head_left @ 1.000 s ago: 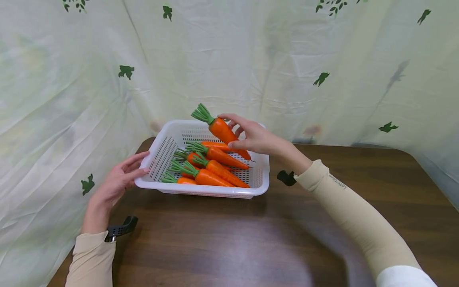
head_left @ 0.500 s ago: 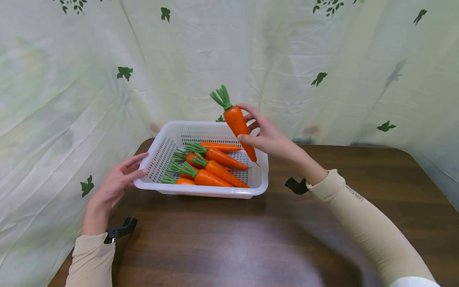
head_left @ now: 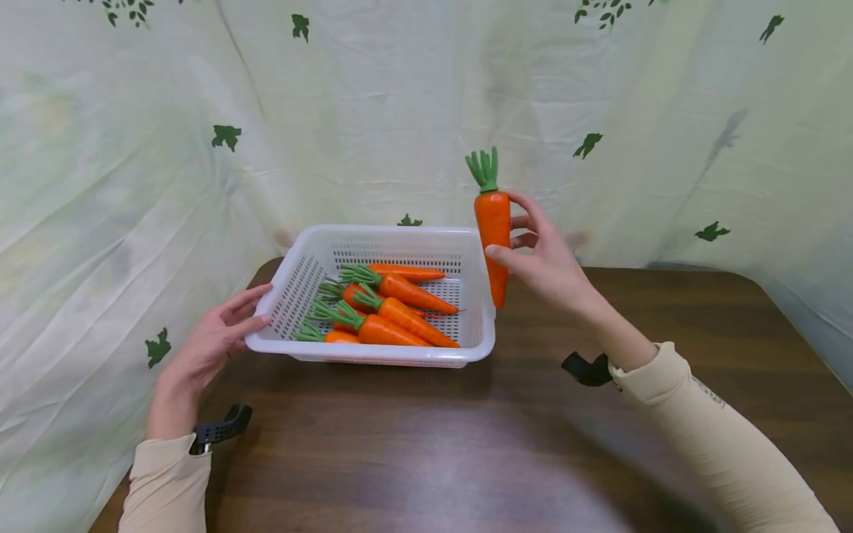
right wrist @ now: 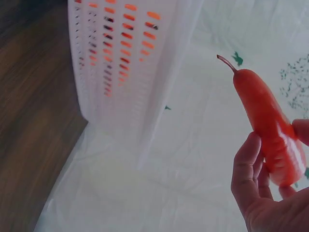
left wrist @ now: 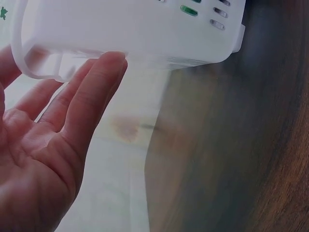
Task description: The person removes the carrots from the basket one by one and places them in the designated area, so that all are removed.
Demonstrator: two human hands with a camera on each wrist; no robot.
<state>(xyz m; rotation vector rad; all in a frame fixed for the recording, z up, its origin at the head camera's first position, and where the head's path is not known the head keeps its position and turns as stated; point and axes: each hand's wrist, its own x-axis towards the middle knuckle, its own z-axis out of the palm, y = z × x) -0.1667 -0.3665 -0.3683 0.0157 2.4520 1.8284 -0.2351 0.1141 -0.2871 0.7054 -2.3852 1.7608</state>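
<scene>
In the head view my right hand (head_left: pixel 549 259) grips a carrot (head_left: pixel 493 229), leafy green top up and tip down, beside the right rim of a white plastic basket (head_left: pixel 373 354). The right wrist view shows the carrot's orange body (right wrist: pixel 265 106) between thumb and fingers, thin root end pointing away. My left hand (head_left: pixel 206 337) touches the basket's left end with straight fingers. In the left wrist view its fingertips lie against the outer basket wall (left wrist: pixel 145 29), just under the rim. Several more carrots (head_left: pixel 400 318) lie inside the basket, green tops to the left.
The basket is at the back left of a dark brown wooden table (head_left: pixel 426 437). A pale curtain (head_left: pixel 373 111) with green leaf prints hangs close behind the table and along its left side. A black wrist mount (head_left: pixel 586 369) sits on the right forearm.
My right hand has carried the carrot rightward from over the basket to its right rim, and the carrot has turned from slanted to nearly upright. My left hand stays at the basket.
</scene>
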